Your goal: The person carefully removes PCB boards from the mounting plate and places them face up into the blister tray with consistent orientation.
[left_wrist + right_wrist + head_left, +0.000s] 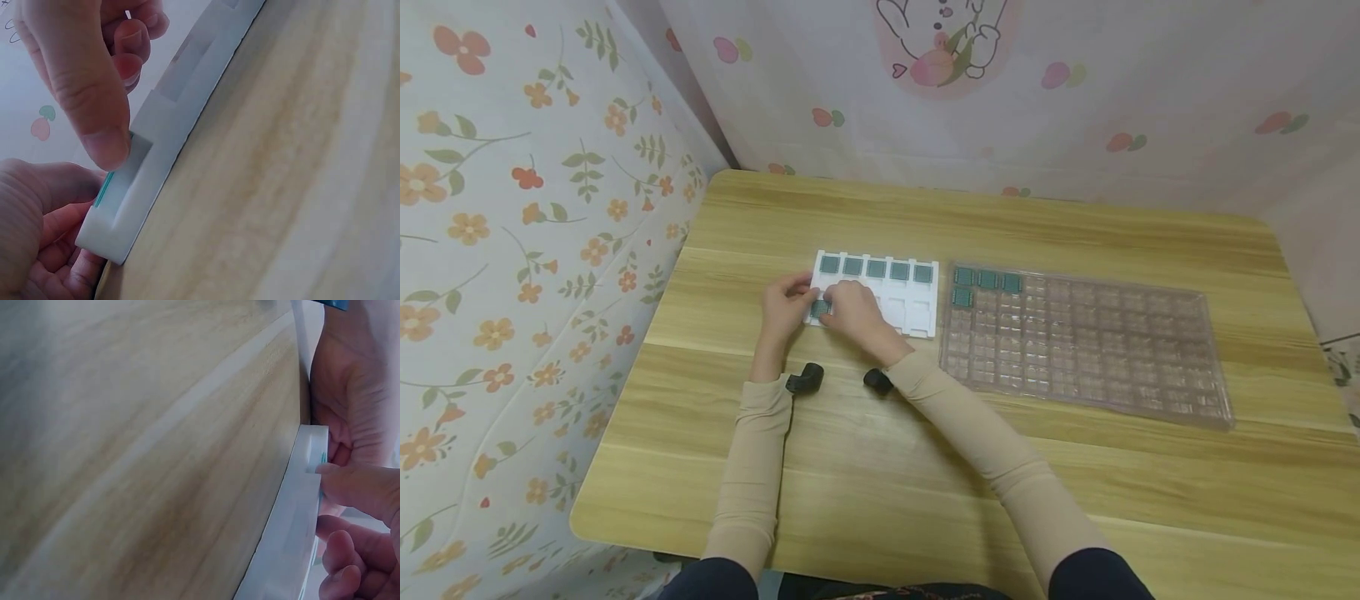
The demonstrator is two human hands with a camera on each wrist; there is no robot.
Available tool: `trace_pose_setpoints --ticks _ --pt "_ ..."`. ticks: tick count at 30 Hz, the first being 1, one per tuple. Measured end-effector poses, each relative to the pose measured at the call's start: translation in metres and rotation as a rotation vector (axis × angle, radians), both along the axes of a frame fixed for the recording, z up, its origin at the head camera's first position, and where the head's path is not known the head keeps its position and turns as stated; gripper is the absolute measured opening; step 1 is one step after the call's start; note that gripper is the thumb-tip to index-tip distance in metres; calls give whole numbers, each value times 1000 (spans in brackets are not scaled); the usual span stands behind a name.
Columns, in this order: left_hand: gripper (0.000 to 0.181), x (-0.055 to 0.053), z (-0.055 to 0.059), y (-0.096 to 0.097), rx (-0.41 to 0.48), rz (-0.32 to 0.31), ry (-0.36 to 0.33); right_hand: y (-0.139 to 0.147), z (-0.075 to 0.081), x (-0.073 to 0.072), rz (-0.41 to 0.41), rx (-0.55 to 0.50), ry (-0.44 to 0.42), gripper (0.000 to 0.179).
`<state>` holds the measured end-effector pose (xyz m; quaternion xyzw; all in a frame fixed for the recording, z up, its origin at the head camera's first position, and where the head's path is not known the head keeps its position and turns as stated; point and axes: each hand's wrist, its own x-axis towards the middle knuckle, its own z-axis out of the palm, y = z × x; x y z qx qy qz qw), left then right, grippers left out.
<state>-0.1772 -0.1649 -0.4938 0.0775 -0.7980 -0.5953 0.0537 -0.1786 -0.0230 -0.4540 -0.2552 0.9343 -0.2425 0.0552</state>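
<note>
A white tray (pixel 895 312) with shallow pockets lies on the table, a row of green square chips (pixel 876 268) along its far side. Another green chip (pixel 821 308) is at its near-left pocket; its edge shows as a thin green line in the left wrist view. My left hand (pixel 785 310) holds the tray's left end, its thumb near that chip and its other fingers curled beside the tray. My right hand (pixel 857 310) reaches over the tray and pinches the chip, thumb (pixel 106 147) at its near edge. The right fingertips on the chip's far side are partly hidden.
Right of the white tray lies a clear plastic tray (pixel 1082 342) with many small compartments and several green chips (pixel 987 279) at its far-left corner. Black wrist devices (pixel 806 378) sit at both wrists. Curtains hang along the wooden table's (pixel 880 467) left and far sides.
</note>
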Motion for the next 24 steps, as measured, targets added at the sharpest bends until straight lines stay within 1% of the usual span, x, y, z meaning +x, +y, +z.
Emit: trace_pose_setpoints --ticks 8,17,24 --pt "31 0 -1 0 23 -5 -3 -2 0 1 -10 31 7 12" --pt "30 0 1 1 13 3 -29 -3 0 0 6 41 14 13" --pt "30 1 2 1 -4 -4 -23 -3 0 -1 14 62 42 13"
